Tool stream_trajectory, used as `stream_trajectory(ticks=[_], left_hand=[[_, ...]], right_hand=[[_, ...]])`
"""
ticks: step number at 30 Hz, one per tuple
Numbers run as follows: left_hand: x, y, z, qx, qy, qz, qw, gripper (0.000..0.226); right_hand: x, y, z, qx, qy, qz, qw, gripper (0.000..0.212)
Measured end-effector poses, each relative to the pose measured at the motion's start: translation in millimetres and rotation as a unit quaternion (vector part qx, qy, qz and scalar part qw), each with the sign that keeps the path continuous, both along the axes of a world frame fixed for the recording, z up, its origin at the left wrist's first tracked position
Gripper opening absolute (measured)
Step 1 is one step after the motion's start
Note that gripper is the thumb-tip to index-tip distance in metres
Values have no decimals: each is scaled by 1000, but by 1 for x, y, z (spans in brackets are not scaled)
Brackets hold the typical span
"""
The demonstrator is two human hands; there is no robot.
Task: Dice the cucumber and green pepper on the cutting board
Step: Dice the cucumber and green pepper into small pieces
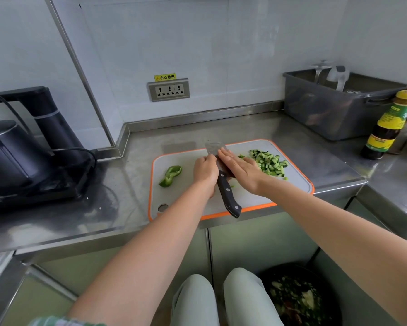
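A grey cutting board [291, 182] with an orange rim lies on the steel counter. A pile of diced cucumber [269, 162] sits at its far right. A piece of green pepper [170, 175] lies at the board's left side. The knife [228, 196] is at the middle of the board, blade pointing away and black handle free toward me. My left hand [204, 171] is curled against the left side of the blade and holds it. My right hand [241, 169] lies flat on the blade with straight fingers, just left of the cucumber pile.
A black kettle on its base [21, 156] with a cable stands at the left. A grey plastic tub [334, 107] and a sauce bottle [389, 125] stand at the back right. A wall socket [169, 89] is behind the board. A bin with scraps [296, 300] stands on the floor.
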State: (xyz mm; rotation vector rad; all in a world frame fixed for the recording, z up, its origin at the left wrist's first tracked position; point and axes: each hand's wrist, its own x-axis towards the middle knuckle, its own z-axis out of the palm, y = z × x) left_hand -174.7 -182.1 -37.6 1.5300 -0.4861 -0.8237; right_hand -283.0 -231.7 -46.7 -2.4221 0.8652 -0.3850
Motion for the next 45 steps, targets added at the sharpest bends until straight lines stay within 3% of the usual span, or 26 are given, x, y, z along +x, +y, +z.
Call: stream_trajectory(ticks=[4,9,13,16,18,20,23,25,27,29,36,41,45], left_hand=[[1,4,4,-12,-6,5,1000,17],[1,7,2,-5,-22,-4,1000,17],[-3,15,5,-14,-11,-16,1000,18],[1,15,3,-13,-18,-10,1000,18],[2,16,3,-12,-14,-5,1000,17],[2,17,5,-16,1,15,1000,19],[7,16,3,-8,-21,42,999,20],[9,17,2,-7,-18,50,999,21],[10,21,5,-13,1,58,998,21],[11,23,6,-16,4,64,998,20],[1,37,15,-2,31,-15,999,33],[0,40,15,-14,-15,-10,1000,39],[9,37,9,-17,-14,46,999,29]], right_hand=[[2,-14,-3,-21,81,-104,991,55],[7,-9,-3,-27,38,-50,998,53],[4,-13,-7,-20,59,-122,991,55],[5,-7,-6,-25,66,-83,994,54],[4,-7,-5,-18,75,-109,991,56],[2,-6,-5,-29,33,-116,992,56],[-1,6,-2,-4,-44,-15,999,53],[-2,9,-5,14,-7,-1,1000,53],[-6,5,-9,1,41,-50,998,56],[-10,5,-9,-27,34,-68,997,56],[14,26,14,-11,-53,35,998,53],[28,33,8,-10,-35,40,999,54],[15,19,-3,-22,56,-47,997,58]])
